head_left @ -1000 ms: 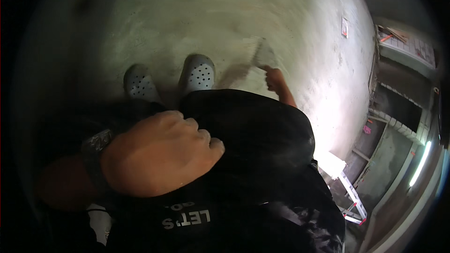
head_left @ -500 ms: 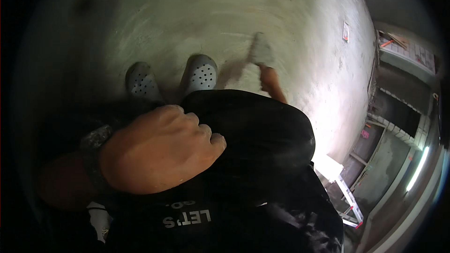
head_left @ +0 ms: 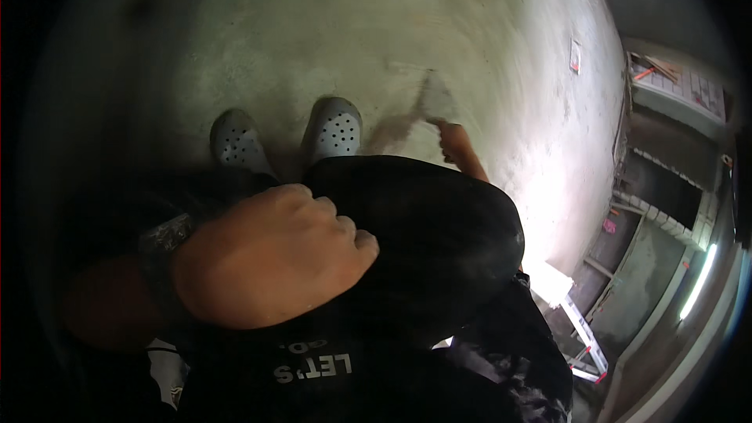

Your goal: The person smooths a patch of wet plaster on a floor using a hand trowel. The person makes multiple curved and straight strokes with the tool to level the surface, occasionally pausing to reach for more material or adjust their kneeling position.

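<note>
My right hand [head_left: 458, 147] is closed around the handle of a small flat-bladed trowel [head_left: 439, 99], beyond my knee. The grey blade lies against or very close to a grey-green plastered surface [head_left: 392, 23], its dark shadow beside it; I cannot tell whether they touch. My left hand [head_left: 274, 254] is curled into a fist, back upward, in front of my dark clothing [head_left: 423, 243]. Its palm is hidden, so anything inside cannot be made out. A dark watch or band [head_left: 166, 233] circles the left wrist.
Two light clogs with holes [head_left: 337, 129] are on my feet, left of the trowel. A small wall box [head_left: 576, 56] sits at the upper right. At the lower right stand a bright lamp [head_left: 551, 283] and a stepladder [head_left: 586, 337]. A tube light [head_left: 698, 282] glows farther right.
My right hand and the trowel have shifted slightly nearer to me, with the hand also a little to the right. The left fist stays almost in place.
</note>
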Demonstrator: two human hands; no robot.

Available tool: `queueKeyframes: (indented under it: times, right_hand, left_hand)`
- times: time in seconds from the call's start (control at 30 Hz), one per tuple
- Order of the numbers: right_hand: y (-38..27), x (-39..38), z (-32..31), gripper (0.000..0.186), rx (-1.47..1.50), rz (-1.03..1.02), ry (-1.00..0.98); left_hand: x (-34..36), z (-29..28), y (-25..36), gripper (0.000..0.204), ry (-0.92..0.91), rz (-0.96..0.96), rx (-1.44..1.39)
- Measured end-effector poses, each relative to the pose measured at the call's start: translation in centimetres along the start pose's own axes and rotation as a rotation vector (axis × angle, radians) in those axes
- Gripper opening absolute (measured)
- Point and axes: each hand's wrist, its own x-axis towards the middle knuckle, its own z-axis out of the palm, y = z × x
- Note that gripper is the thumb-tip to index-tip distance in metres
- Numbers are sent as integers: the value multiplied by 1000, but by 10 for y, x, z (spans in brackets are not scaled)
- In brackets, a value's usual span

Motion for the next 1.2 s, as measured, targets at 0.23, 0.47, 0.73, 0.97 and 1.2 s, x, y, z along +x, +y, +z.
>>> queueKeyframes:
  times: [0.23,0.47,0.73,0.97,1.2]
  right_hand:
    - [42,44,16,34,-417,-267,110]
    - [-69,-38,9,51,-78,-147,-95]
    - [44,29,-74,43,304,150,162]
    - [40,67,-10,24,-1129,-534,228]
    - [-65,-15,51,33,-626,-540,109]
  left_hand:
    - [4,2,3,28,-13,-26,20]
    - [3,-2,4,28,25,36,-14]
    - [-8,-1,-7,29,43,15,16]
    - [4,-13,-3,29,-35,50,-18]
    - [4,-5,4,28,-81,71,52]
